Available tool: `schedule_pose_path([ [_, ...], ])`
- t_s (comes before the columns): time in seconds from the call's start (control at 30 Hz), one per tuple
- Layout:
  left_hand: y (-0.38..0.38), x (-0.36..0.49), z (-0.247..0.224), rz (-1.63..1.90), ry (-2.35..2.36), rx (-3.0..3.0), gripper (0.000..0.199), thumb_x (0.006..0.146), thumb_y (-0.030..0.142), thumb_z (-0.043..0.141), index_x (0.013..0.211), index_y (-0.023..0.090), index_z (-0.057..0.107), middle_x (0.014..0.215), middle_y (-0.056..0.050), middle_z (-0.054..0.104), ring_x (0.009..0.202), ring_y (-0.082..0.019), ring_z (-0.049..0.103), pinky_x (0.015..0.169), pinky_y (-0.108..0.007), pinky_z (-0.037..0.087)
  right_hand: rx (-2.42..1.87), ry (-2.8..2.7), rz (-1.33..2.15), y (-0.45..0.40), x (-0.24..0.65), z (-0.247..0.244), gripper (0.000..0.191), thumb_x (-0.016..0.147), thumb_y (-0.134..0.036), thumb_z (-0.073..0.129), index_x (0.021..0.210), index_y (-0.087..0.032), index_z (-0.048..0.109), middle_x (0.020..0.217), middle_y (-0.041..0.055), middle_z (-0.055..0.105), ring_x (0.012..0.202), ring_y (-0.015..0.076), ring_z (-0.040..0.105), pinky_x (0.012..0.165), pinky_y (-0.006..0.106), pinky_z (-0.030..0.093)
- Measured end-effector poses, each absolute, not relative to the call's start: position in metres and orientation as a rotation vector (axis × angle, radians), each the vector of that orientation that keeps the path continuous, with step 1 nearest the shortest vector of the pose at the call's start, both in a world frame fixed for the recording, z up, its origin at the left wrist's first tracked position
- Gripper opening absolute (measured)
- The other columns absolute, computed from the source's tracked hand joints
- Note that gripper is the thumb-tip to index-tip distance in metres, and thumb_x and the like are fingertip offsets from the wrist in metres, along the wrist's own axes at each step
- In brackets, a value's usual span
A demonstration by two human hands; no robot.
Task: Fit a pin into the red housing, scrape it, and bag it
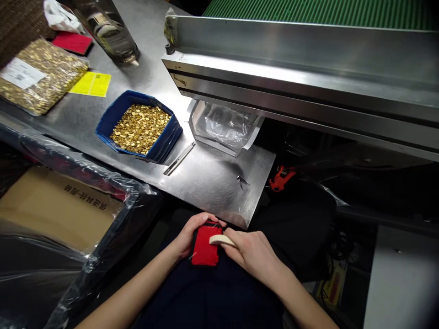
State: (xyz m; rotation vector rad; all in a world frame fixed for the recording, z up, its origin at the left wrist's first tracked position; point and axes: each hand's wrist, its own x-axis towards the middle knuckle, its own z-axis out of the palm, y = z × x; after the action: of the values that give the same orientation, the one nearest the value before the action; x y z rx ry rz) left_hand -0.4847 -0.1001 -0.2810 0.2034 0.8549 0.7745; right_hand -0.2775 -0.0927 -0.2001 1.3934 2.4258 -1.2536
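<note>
Red pad (204, 246) with black edges sat above the lap (206, 297), the left hand's (188, 232) fingers closed around its upper left corner, the right hand's (253, 250) gripping a pale curved tool (221, 239) across its right edge. On the desk (219, 187), a blue box (166, 142) of gold pieces (140, 128) stood beside a slim silver tool (179, 158); a metal frame (291, 103) partly hid a tray (216, 145).

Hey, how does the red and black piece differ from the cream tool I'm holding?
Color: the red and black piece has a red face with a black border, while the cream tool looks plain cream.
Shape: the piece is broad and roughly rectangular; the tool's visible part is slim and curved.
Hold: your left hand has the piece, your right hand the tool.
Both are handheld.
</note>
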Motion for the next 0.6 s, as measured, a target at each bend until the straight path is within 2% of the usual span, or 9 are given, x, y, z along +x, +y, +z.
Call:
schedule_pose_path([
  [0.1, -0.100, -0.485, -0.280, 0.758, 0.856, 0.197, 0.035, 0.091, 0.045, 0.070, 0.101, 0.011, 0.072, 0.112, -0.022, 0.075, 0.094, -0.039, 0.074, 0.085, -0.047, 0.058, 1.361, 2.433, -1.213, -0.100, -0.276, -0.204, 0.013, 0.103, -0.038, 0.054, 0.097, -0.028, 0.061, 0.081, -0.0051, 0.075, 0.065, 0.0141, 0.069, 0.052, 0.030, 0.024],
  [0.3, -0.098, -0.483, -0.278, 0.755, 0.874, 0.185, 0.034, 0.091, 0.044, 0.071, 0.100, 0.011, 0.073, 0.112, -0.021, 0.076, 0.096, -0.037, 0.074, 0.084, -0.044, 0.059, 1.442, 2.441, -1.219, -0.107, -0.266, -0.210, 0.015, 0.106, -0.039, 0.050, 0.101, -0.027, 0.058, 0.085, -0.0048, 0.075, 0.070, 0.0135, 0.070, 0.056, 0.029, 0.026],
  [0.43, -0.096, -0.482, -0.276, 0.743, 0.869, 0.178, 0.034, 0.088, 0.045, 0.073, 0.098, 0.012, 0.074, 0.110, -0.021, 0.076, 0.094, -0.039, 0.074, 0.084, -0.047, 0.059, 1.352, 2.497, -1.162, -0.112, -0.266, -0.216, 0.014, 0.102, -0.036, 0.056, 0.094, -0.025, 0.060, 0.080, -0.0040, 0.073, 0.063, 0.0138, 0.067, 0.053, 0.032, 0.020],
  [0.6, -0.095, -0.483, -0.274, 0.740, 0.877, 0.173, 0.033, 0.090, 0.044, 0.072, 0.099, 0.012, 0.074, 0.113, -0.021, 0.076, 0.094, -0.037, 0.074, 0.082, -0.044, 0.060, 1.367, 2.528, -1.096, -0.111, -0.265, -0.217, 0.018, 0.106, -0.039, 0.048, 0.103, -0.026, 0.060, 0.085, -0.0022, 0.072, 0.067, 0.0150, 0.067, 0.055, 0.033, 0.020],
])
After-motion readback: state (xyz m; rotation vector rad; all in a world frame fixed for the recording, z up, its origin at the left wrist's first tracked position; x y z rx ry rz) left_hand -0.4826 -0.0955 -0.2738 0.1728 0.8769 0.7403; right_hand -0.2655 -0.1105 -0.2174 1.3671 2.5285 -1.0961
